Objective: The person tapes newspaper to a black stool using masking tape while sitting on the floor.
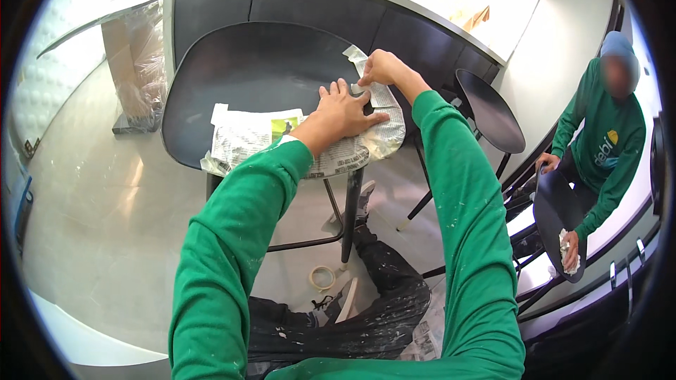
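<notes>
The black chair seat (pixel 260 63) is carrying newspaper (pixel 243 137) along its near and right edges (one patch of it is showing yellow-green). Below, the pale floor (pixel 98 190) is bearing the chair's legs (pixel 352 218), a flat-lying roll of tape (pixel 322 289) and a plastic-wrapped cardboard package (pixel 130 70).

White flecks dotted the green right sleeve (pixel 466 229) at 4 o'clock; at 10, black-printed white newspaper (pixel 239 130) with a lime patch (pixel 278 125) offset a black chair seat (pixel 253 63); at 6, white spatter marked dark trousers (pixel 380 302); at 3, a co-worker (pixel 620 116) wore green.
</notes>
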### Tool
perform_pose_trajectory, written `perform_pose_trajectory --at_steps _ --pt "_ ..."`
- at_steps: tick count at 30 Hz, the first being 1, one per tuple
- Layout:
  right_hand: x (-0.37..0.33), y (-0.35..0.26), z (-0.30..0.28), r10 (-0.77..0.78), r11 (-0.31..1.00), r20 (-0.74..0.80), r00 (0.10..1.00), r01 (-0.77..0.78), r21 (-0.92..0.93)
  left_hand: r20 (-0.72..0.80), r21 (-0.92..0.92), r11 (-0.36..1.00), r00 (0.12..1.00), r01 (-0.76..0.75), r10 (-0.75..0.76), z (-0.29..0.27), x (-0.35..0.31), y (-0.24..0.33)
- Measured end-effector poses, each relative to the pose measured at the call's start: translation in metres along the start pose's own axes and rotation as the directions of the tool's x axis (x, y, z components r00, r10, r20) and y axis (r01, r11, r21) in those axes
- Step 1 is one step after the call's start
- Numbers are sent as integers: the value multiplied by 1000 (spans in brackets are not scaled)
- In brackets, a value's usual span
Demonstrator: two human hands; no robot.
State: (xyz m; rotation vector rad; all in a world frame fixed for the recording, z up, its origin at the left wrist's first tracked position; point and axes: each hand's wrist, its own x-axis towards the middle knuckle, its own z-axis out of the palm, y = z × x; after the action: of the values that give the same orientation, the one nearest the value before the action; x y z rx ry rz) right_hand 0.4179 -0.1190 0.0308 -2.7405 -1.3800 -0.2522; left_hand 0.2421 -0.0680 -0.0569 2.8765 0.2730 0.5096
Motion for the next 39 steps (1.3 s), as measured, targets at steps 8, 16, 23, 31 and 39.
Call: perform_pose_trajectory --at_steps 8,16,23,31,39 --pt "-8 0 2 -41 999 -10 999 40 -36 15 -23 999 1000 -25 26 -1 1 -1" --pt "-18 5 10 -120 993 -135 984 121 1 62 -32 997 996 -68 70 -4 4 -2" --pt "-14 15 15 81 992 -241 967 -54 116 70 -71 997 997 -16 21 -7 3 -2" --pt "-1 33 27 152 863 57 987 -161 479 41 -30 996 996 86 -85 -5 8 -10" --pt "-74 18 -7 -428 898 -462 777 422 -122 -178 51 994 980 96 -85 -16 17 -22"
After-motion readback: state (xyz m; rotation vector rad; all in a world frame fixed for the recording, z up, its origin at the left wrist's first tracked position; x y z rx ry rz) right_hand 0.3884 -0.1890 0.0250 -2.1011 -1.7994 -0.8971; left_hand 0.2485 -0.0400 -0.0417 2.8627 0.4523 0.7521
